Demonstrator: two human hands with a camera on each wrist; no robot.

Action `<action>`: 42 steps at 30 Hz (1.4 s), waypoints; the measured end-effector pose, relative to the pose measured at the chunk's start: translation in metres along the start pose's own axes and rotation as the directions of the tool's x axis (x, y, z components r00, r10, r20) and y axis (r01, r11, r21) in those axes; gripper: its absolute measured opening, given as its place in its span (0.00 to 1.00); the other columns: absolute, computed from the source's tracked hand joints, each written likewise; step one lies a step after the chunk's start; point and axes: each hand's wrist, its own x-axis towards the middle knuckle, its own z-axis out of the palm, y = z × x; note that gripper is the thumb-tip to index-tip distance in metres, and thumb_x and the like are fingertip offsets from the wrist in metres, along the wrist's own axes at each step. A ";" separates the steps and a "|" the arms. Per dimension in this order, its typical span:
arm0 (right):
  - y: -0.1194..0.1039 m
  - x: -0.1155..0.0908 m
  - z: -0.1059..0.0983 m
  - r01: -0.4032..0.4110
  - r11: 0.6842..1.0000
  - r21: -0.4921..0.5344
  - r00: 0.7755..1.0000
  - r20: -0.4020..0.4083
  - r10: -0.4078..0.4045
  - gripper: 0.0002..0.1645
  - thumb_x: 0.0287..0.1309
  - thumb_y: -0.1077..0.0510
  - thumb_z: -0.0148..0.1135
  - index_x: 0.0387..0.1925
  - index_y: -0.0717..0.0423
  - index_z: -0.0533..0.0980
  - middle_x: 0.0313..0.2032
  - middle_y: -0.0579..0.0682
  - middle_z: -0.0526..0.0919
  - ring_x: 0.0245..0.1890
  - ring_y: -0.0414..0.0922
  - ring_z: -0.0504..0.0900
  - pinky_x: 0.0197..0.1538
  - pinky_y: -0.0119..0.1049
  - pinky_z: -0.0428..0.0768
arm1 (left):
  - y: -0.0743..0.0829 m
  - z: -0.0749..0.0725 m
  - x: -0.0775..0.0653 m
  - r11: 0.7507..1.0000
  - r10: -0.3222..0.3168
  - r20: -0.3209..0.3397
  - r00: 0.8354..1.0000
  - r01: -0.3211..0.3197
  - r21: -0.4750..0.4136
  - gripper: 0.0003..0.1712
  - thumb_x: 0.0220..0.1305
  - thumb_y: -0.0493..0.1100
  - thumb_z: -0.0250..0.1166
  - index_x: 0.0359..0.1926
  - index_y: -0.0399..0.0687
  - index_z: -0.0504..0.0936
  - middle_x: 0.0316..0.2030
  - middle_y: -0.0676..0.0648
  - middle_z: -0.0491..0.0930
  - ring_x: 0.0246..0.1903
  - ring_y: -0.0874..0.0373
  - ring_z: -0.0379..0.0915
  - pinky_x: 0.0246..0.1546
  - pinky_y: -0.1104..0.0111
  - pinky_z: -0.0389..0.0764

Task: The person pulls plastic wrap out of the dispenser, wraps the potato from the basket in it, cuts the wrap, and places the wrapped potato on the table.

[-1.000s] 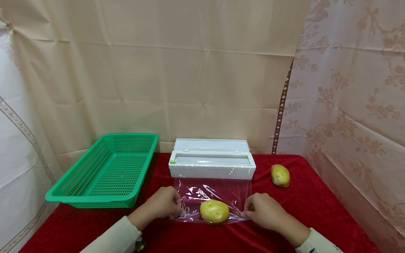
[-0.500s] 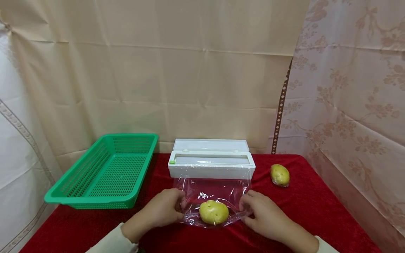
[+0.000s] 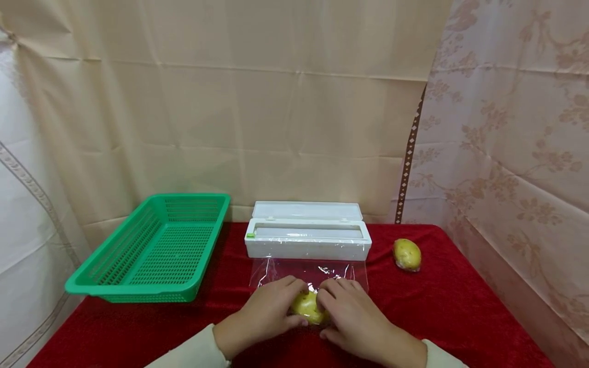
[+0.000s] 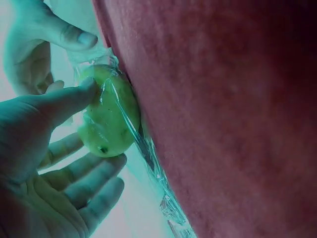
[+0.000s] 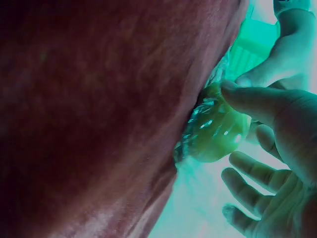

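A yellow potato (image 3: 307, 308) lies near the table's front, partly wrapped in clear cling film (image 3: 329, 270). The film runs back to a white dispenser box (image 3: 296, 250) with its lid raised. My left hand (image 3: 271, 309) grips the potato's left end; in the left wrist view its thumb lies on the film-covered side (image 4: 109, 111) and fingertips touch the lower end. My right hand (image 3: 354, 322) holds the other end, thumb on the wrapped potato (image 5: 218, 131) in the right wrist view. The hands hide both ends of the potato in the head view.
A second potato (image 3: 407, 255), wrapped in film, sits at the table's right. The green plastic basket (image 3: 195, 291) stands at the left. Red cloth (image 3: 442, 306) covers the table, and beige curtains (image 3: 294, 117) hang behind it.
Both hands have come inward from the film's front corners onto the potato. The film's front edge has been lifted and folded against it. Box, basket and second potato have stayed put.
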 end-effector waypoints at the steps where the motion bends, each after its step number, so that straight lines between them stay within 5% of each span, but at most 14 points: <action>1: 0.001 0.001 0.002 0.007 1.000 0.026 1.000 -0.007 -0.007 0.32 0.35 0.44 0.87 0.36 0.42 0.72 0.44 0.40 0.78 0.44 0.40 0.76 0.49 0.42 0.78 | -0.001 0.000 0.001 0.999 -0.003 0.005 1.000 0.003 -0.032 0.28 0.54 0.58 0.80 0.52 0.56 0.81 0.46 0.58 0.82 0.39 0.69 0.74 0.40 0.71 0.80; 8: 0.018 0.003 0.006 -0.032 0.942 0.335 0.999 0.035 0.022 0.23 0.46 0.52 0.84 0.31 0.41 0.72 0.41 0.35 0.76 0.39 0.34 0.76 0.42 0.28 0.78 | -0.011 -0.007 0.006 0.962 -0.014 0.078 0.997 0.035 -0.270 0.23 0.56 0.56 0.79 0.51 0.58 0.86 0.43 0.62 0.84 0.40 0.70 0.76 0.44 0.72 0.80; 13: 0.023 0.002 0.005 -0.060 0.912 0.405 0.998 0.054 0.042 0.23 0.47 0.49 0.83 0.31 0.40 0.72 0.37 0.33 0.74 0.36 0.36 0.76 0.40 0.26 0.74 | -0.016 -0.011 0.008 0.924 -0.013 0.119 0.993 0.057 -0.378 0.23 0.54 0.54 0.81 0.50 0.58 0.87 0.40 0.64 0.85 0.38 0.69 0.77 0.42 0.72 0.81; 17: 0.024 -0.001 0.002 -0.059 0.913 0.404 0.997 0.067 0.035 0.26 0.44 0.47 0.85 0.35 0.40 0.72 0.41 0.32 0.74 0.39 0.37 0.77 0.42 0.28 0.75 | -0.016 -0.014 0.005 0.933 -0.010 0.116 0.993 0.051 -0.357 0.32 0.48 0.56 0.84 0.54 0.57 0.85 0.44 0.63 0.83 0.42 0.68 0.78 0.47 0.70 0.81; 20: 0.023 -0.002 0.001 -0.053 0.922 0.382 0.997 0.072 0.028 0.30 0.41 0.47 0.86 0.39 0.40 0.72 0.43 0.32 0.74 0.41 0.36 0.77 0.45 0.30 0.77 | -0.014 -0.014 0.001 0.962 -0.009 0.110 0.994 0.038 -0.272 0.39 0.44 0.59 0.85 0.58 0.59 0.82 0.50 0.61 0.81 0.49 0.66 0.77 0.54 0.66 0.81; 25: 0.022 -0.001 0.001 -0.036 0.933 0.359 0.997 0.079 0.008 0.28 0.46 0.52 0.84 0.43 0.43 0.73 0.43 0.35 0.75 0.39 0.35 0.77 0.44 0.29 0.78 | -0.011 -0.012 0.000 0.987 0.018 0.083 0.996 -0.004 -0.160 0.32 0.49 0.59 0.83 0.55 0.61 0.82 0.50 0.61 0.79 0.47 0.66 0.77 0.50 0.68 0.81; 33: 0.030 -0.002 0.004 -0.037 0.881 0.471 0.999 0.049 0.016 0.23 0.49 0.55 0.82 0.38 0.43 0.72 0.35 0.35 0.78 0.34 0.34 0.76 0.38 0.26 0.77 | -0.017 -0.017 0.004 0.955 0.033 0.090 0.995 -0.005 -0.297 0.14 0.57 0.51 0.80 0.43 0.58 0.87 0.38 0.62 0.83 0.38 0.68 0.79 0.41 0.75 0.81; 42: 0.037 -0.001 0.007 0.120 0.862 0.492 0.992 -0.102 -0.080 0.17 0.55 0.58 0.78 0.36 0.42 0.75 0.42 0.36 0.79 0.43 0.33 0.79 0.46 0.31 0.82 | -0.023 -0.016 0.005 0.921 0.072 0.052 0.996 -0.046 -0.387 0.10 0.63 0.47 0.75 0.34 0.60 0.80 0.33 0.64 0.81 0.35 0.72 0.77 0.41 0.71 0.83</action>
